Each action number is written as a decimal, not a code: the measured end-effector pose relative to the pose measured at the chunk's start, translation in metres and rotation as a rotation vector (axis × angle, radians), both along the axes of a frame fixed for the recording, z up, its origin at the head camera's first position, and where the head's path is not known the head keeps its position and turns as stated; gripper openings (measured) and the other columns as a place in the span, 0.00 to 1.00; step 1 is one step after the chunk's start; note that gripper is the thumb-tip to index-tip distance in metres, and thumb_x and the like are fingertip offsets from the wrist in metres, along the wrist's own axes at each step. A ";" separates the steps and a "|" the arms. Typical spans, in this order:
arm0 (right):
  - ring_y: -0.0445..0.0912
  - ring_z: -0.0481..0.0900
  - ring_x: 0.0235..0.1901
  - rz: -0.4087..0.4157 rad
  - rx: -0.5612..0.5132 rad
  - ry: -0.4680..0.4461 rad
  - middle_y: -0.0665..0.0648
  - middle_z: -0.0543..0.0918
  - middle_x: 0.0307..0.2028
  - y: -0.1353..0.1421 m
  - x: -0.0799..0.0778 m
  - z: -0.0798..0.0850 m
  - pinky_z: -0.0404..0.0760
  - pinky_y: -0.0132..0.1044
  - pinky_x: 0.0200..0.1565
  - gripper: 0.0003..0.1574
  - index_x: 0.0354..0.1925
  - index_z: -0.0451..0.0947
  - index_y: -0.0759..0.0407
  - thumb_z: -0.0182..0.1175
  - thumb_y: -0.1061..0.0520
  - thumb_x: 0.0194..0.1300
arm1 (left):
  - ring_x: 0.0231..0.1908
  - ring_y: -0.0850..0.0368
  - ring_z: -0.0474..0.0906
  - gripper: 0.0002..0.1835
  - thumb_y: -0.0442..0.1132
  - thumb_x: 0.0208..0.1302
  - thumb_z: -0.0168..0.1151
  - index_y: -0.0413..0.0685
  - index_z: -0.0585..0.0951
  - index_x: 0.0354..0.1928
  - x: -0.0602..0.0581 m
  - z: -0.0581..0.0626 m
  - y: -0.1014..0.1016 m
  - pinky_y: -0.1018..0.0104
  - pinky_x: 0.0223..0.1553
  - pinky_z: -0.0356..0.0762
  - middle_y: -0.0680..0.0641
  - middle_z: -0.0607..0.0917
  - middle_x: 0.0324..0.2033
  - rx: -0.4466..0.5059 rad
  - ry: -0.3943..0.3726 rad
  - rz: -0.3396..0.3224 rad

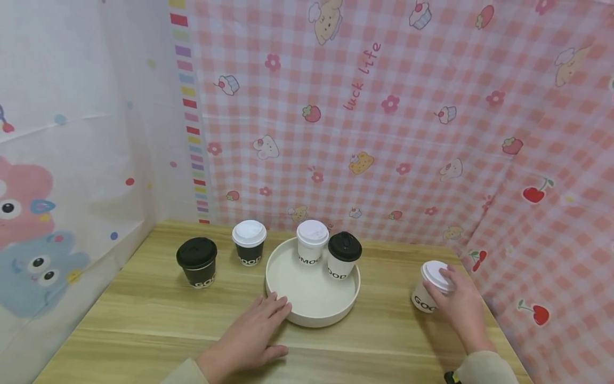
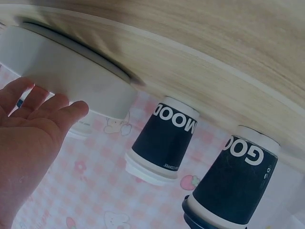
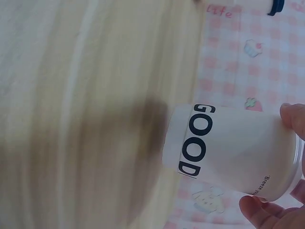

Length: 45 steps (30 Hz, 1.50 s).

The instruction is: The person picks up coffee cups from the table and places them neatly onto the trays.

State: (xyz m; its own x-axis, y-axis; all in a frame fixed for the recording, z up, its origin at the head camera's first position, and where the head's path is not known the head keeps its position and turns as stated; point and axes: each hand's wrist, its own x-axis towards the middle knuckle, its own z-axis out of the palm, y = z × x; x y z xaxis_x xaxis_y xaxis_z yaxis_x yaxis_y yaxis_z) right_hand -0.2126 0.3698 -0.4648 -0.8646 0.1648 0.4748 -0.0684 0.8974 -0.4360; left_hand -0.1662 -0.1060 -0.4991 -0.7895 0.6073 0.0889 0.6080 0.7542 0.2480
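My right hand (image 1: 461,306) grips a white paper cup (image 1: 422,298) with a white lid near its top, at the table's right side. In the right wrist view the thumb and fingers (image 3: 259,212) pinch this cup around the lid end, and its GOOD lettering shows. Against the near left rim of a round cream tray (image 1: 314,322) rest the fingers of my left hand (image 1: 249,333), spread fairly straight. Inside the tray, toward the back, stand a white cup with a white lid (image 1: 312,248) and a white cup with a black lid (image 1: 343,261).
Left of the tray stand a black cup with a white lid (image 1: 249,248) and, farther left, a black cup with a black lid (image 1: 199,269). The wooden table (image 1: 144,320) ends at a pink checked cloth (image 1: 336,149) behind and at the right.
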 end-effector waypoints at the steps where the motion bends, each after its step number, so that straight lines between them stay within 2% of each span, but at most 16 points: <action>1: 0.74 0.78 0.63 0.006 0.002 0.002 0.76 0.79 0.67 -0.002 0.000 0.003 0.79 0.71 0.56 0.36 0.61 0.81 0.69 0.78 0.49 0.63 | 0.80 0.38 0.64 0.45 0.60 0.68 0.71 0.44 0.70 0.79 0.000 0.000 0.000 0.39 0.81 0.61 0.40 0.71 0.79 0.001 0.002 0.000; 13: 0.72 0.75 0.69 0.128 -0.057 -0.007 0.72 0.77 0.71 -0.051 -0.009 0.036 0.82 0.69 0.60 0.36 0.63 0.80 0.68 0.76 0.47 0.67 | 0.81 0.38 0.62 0.46 0.60 0.67 0.72 0.44 0.69 0.79 0.001 -0.002 0.000 0.38 0.81 0.61 0.40 0.70 0.79 0.012 -0.012 -0.001; 21: 0.70 0.78 0.68 0.189 -0.072 0.029 0.70 0.78 0.71 -0.089 -0.021 0.047 0.83 0.66 0.61 0.33 0.62 0.81 0.65 0.76 0.49 0.66 | 0.81 0.38 0.62 0.47 0.61 0.67 0.71 0.44 0.68 0.80 0.001 -0.005 0.000 0.37 0.81 0.61 0.41 0.69 0.80 0.019 -0.008 -0.004; 26: 0.69 0.76 0.70 0.238 -0.103 0.018 0.69 0.78 0.72 -0.110 -0.026 0.053 0.81 0.66 0.65 0.33 0.63 0.82 0.65 0.76 0.49 0.66 | 0.81 0.38 0.62 0.47 0.61 0.67 0.71 0.44 0.68 0.80 0.001 -0.006 -0.001 0.37 0.81 0.61 0.41 0.69 0.80 0.019 -0.003 -0.005; 35: 0.67 0.76 0.71 0.281 -0.120 -0.005 0.66 0.78 0.72 -0.133 -0.032 0.055 0.78 0.64 0.70 0.32 0.61 0.83 0.63 0.77 0.49 0.65 | 0.81 0.38 0.62 0.47 0.61 0.68 0.71 0.44 0.67 0.81 0.001 -0.005 0.000 0.36 0.81 0.61 0.41 0.68 0.80 0.020 -0.010 -0.005; 45: 0.68 0.75 0.72 0.281 -0.089 -0.018 0.67 0.78 0.72 -0.140 -0.030 0.050 0.77 0.64 0.71 0.32 0.60 0.83 0.63 0.78 0.49 0.64 | 0.81 0.38 0.62 0.47 0.60 0.68 0.71 0.43 0.68 0.80 0.003 -0.003 0.000 0.37 0.81 0.61 0.40 0.69 0.80 0.027 -0.004 -0.004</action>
State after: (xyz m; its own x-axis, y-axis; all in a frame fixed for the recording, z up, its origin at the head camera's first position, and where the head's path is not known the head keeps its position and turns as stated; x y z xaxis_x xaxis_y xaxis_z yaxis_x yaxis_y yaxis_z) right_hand -0.2430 0.2300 -0.4147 -0.8901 -0.0422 0.4538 -0.3006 0.8027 -0.5151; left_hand -0.1635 -0.1059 -0.5020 -0.7873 0.6080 0.1025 0.6102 0.7445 0.2707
